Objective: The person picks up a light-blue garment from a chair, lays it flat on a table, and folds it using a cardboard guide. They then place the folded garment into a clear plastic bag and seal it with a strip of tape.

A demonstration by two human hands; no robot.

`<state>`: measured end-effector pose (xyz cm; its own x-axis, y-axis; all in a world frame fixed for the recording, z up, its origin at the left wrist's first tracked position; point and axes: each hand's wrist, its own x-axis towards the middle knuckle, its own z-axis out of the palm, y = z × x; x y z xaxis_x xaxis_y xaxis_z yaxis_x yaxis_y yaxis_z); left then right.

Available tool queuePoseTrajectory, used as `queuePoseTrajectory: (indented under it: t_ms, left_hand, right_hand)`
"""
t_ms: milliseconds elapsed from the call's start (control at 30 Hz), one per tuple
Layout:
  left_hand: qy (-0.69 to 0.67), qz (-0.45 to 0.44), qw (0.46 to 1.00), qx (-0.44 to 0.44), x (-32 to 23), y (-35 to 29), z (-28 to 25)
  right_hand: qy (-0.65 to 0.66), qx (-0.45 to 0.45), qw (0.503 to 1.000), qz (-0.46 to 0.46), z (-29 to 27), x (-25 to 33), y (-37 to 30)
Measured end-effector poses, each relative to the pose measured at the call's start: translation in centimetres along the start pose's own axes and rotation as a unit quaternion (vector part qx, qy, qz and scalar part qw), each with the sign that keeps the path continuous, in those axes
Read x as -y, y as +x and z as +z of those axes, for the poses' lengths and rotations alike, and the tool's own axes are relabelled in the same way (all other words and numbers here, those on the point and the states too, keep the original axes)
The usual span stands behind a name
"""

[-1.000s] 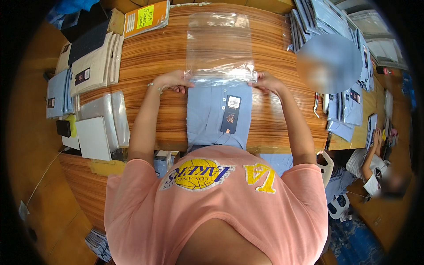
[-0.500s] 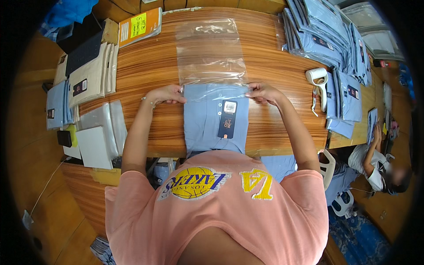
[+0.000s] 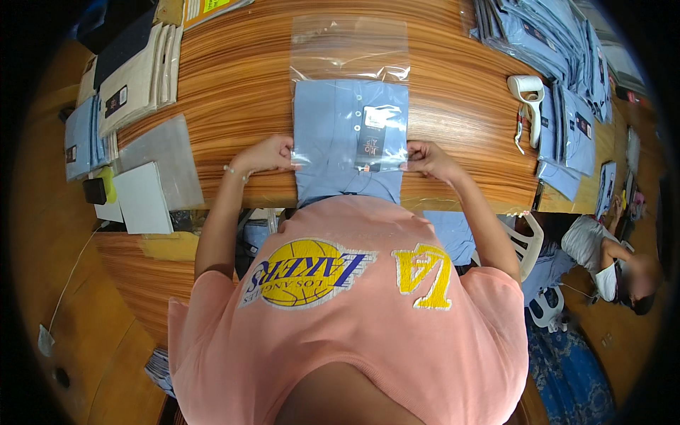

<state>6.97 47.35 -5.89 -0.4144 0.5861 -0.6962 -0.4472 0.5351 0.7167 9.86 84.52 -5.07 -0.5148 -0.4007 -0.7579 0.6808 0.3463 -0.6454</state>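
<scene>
A folded light-blue shirt (image 3: 322, 120) lies in front of me, most of its length inside a clear plastic bag (image 3: 350, 53). The far part of the bag stretches flat and unfilled beyond the shirt. A dark hang tag (image 3: 370, 145) with a white sticker shows through the plastic, beside the row of buttons. My left hand (image 3: 269, 154) pinches the bag's mouth at the left edge of the shirt. At the right edge, my right hand (image 3: 433, 161) pinches the other side of the mouth. The shirt's near end sticks out of the bag toward my body.
Bagged blue shirts (image 3: 528, 42) are piled at the far right, with a white roller-type tool (image 3: 530, 106) beside them. Beige folded garments (image 3: 142, 81), clear bags (image 3: 180, 159) and a white board (image 3: 143, 197) lie at left. Another person (image 3: 602, 248) sits at far right.
Both hands have drawn the bag's mouth toward me along the shirt, so the plastic now covers most of it. The view has shifted, too.
</scene>
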Motion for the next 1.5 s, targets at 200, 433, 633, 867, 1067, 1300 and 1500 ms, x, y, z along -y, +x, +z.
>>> queuePoseTrajectory:
  t_ms: [200, 433, 633, 867, 1067, 1300, 1500]
  left_hand:
    - [-0.017, 0.004, 0.999, -0.046, 3.3, -3.1, 6.0]
    - [-0.084, -0.014, 0.988, -0.132, 3.2, -3.3, 5.9]
    - [-0.074, -0.042, 0.994, -0.070, 5.7, -4.8, 8.8]
    - [-0.118, -0.035, 0.980, -0.159, 3.7, -4.1, 6.8]
    - [-0.119, -0.070, 0.986, -0.098, 6.6, -4.4, 8.7]
    - [-0.206, 0.000, 0.954, -0.219, 4.9, -5.1, 7.3]
    - [-0.117, -0.067, 0.984, -0.117, 6.4, -5.3, 9.1]
  right_hand:
    - [0.072, -0.003, 0.995, -0.073, 3.3, -8.8, -1.2]
    - [0.088, -0.074, 0.993, 0.013, 3.8, -5.0, -2.8]
    - [0.088, -0.078, 0.992, -0.045, 6.5, -9.8, -3.7]
    - [0.075, -0.082, 0.994, -0.014, 5.8, -5.9, -3.5]
    - [0.094, -0.073, 0.992, -0.038, 7.4, -9.5, -3.7]
    - [0.119, -0.136, 0.983, -0.014, 7.4, -4.4, -3.1]
    - [0.039, -0.115, 0.992, -0.038, 8.4, -7.5, -3.3]
